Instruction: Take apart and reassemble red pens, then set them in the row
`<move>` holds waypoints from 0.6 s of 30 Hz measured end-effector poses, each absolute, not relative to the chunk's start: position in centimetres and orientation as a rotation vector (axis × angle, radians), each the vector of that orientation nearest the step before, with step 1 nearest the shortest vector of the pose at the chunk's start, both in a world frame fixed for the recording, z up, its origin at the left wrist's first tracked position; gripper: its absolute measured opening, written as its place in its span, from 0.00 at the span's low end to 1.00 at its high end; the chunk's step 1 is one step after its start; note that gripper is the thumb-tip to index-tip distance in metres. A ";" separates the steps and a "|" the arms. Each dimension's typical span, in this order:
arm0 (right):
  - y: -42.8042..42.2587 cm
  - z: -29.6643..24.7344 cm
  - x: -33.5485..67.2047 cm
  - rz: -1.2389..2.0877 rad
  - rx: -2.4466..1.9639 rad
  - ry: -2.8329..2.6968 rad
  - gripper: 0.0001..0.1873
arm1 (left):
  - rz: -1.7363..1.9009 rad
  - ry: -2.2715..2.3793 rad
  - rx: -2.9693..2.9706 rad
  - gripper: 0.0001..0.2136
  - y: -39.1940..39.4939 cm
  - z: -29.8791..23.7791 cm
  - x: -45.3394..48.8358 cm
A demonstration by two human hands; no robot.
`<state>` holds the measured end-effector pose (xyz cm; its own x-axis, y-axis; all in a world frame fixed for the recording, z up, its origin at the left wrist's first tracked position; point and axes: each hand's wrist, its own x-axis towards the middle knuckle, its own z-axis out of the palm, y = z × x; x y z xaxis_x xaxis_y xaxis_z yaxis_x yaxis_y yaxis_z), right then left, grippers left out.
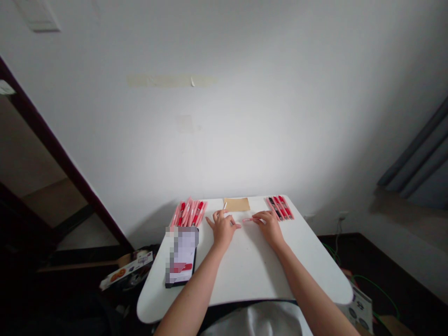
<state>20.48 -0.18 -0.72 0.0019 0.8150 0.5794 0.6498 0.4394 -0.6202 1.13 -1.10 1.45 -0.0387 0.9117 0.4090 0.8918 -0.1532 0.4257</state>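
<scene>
My left hand [223, 228] is over the middle of the white table, its fingers curled and its thumb stretched to the right. A thin whitish stick [225, 205] pokes up from its fingers; the rest is hidden by the hand. Just to the right, my right hand [270, 228] pinches a slim pink pen [248, 219], whose end points left toward the other hand. Beyond my left hand lies a tan sheet [237, 204]. A pile of pink and red pens [188, 213] is at the left, and a row of several red and black pens [280, 207] at the right.
A phone or tablet [182, 256] with a blurred screen lies on the white table [252, 275], left of my forearm. The table stands against a pale wall [238, 140]. Boxes and clutter [129, 270] are on the floor at left, with green cables [378, 289] at right.
</scene>
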 end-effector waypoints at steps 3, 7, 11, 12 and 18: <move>-0.1 -0.8 20.6 0.203 -1.278 -1.711 0.11 | 0.975 2.033 2.145 0.08 -1.1 1.5 1.1; -0.2 -0.5 20.7 0.205 -1.270 -1.710 0.12 | 0.956 2.032 2.138 0.09 -1.4 1.7 1.0; -0.4 -0.3 20.8 0.209 -1.275 -1.706 0.12 | 0.970 2.011 2.157 0.08 -1.7 2.1 0.9; -0.4 -0.2 20.8 0.211 -1.277 -1.705 0.12 | 0.977 2.006 2.163 0.07 -1.8 2.2 0.9; -0.5 -0.2 20.8 0.201 -1.281 -1.688 0.12 | 0.995 1.986 2.177 0.03 -1.8 2.1 0.8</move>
<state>20.79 -0.49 -0.23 0.0244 0.8098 0.5862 0.6499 0.4328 -0.6248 0.79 -1.84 2.06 -0.0200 0.9036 0.4278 0.8835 -0.1843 0.4306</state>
